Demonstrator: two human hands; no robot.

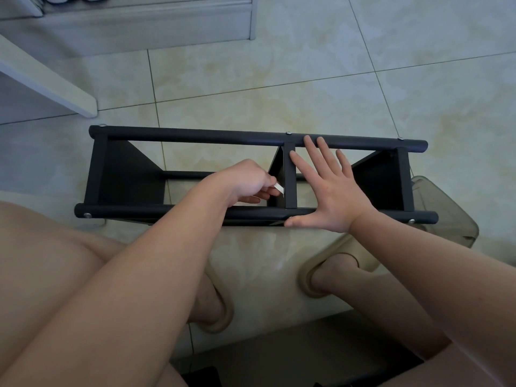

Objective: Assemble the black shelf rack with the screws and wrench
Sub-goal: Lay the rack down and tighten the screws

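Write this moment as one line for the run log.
left hand: pinches wrench beside middle crossbar | right hand: open, flat on black shelf rack | rack: lies on tiled floor

I read this as home interior: glossy beige floor tiles (307, 65), white cabinet base (139, 26) at far side, soft house slippers (343, 247) on feet, smoky plastic bin (441, 208) on floor.
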